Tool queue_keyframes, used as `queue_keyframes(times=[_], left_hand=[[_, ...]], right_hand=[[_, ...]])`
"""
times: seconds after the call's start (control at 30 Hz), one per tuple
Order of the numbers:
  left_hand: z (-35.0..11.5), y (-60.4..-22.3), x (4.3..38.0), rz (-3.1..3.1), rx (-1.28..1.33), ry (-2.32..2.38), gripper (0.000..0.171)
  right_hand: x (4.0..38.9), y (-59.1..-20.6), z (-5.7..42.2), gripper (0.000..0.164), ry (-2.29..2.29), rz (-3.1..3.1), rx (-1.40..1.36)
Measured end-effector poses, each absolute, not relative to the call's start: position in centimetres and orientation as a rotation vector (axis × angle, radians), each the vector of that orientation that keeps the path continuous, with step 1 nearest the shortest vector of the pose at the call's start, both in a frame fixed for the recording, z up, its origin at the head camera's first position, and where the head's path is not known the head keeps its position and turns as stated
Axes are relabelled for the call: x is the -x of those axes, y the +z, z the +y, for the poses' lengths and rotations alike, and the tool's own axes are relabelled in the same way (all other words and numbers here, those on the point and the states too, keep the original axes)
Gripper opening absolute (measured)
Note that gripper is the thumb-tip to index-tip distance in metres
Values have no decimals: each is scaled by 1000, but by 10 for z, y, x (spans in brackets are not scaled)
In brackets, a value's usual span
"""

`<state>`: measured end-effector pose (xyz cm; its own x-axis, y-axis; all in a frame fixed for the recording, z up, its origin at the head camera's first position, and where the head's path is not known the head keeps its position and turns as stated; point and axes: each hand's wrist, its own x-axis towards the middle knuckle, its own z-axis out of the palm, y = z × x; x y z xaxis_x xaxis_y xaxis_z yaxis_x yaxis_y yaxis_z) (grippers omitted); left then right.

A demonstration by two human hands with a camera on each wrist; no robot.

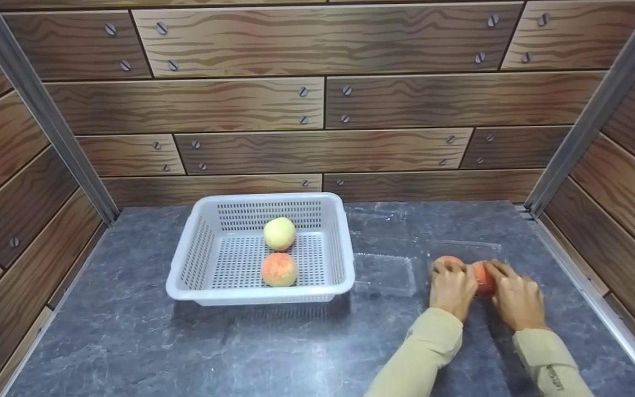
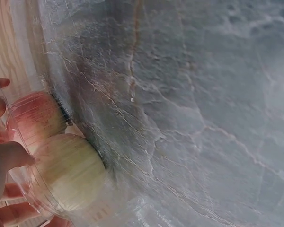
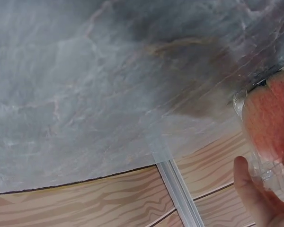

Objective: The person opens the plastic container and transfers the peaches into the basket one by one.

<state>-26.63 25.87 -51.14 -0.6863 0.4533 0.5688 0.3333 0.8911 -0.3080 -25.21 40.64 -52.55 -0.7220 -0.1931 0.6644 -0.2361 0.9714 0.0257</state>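
Observation:
A clear plastic box (image 1: 463, 244) on the right of the table has two reddish peaches inside. One peach (image 1: 484, 278) shows between the hands; the other peach (image 1: 447, 259) is partly covered by fingers. My left hand (image 1: 453, 289) holds the box's left side, with its thumb (image 2: 14, 155) against the plastic in the left wrist view. There, one peach (image 2: 68, 172) looks pale yellow-green and the other redder. My right hand (image 1: 518, 298) grips the right side. In the right wrist view, its fingers beside the plastic (image 3: 272, 177) are partly out of frame.
Left of the hands stands a white perforated basket (image 1: 259, 298) with a yellowish peach (image 1: 279, 234) and a red-yellow peach (image 1: 279, 269). Clear plastic pieces (image 1: 385, 274) lie between basket and hands. Wood-patterned walls (image 1: 317, 105) and metal posts (image 1: 587, 110) enclose the dark table (image 1: 229, 353).

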Motion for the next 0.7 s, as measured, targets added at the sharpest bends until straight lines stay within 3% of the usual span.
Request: queue_keyframes(times=[0.7], left_hand=[[260,-507,265,-2393,606,275,18]], right_hand=[[250,-529,407,55,78,-2374,-271]])
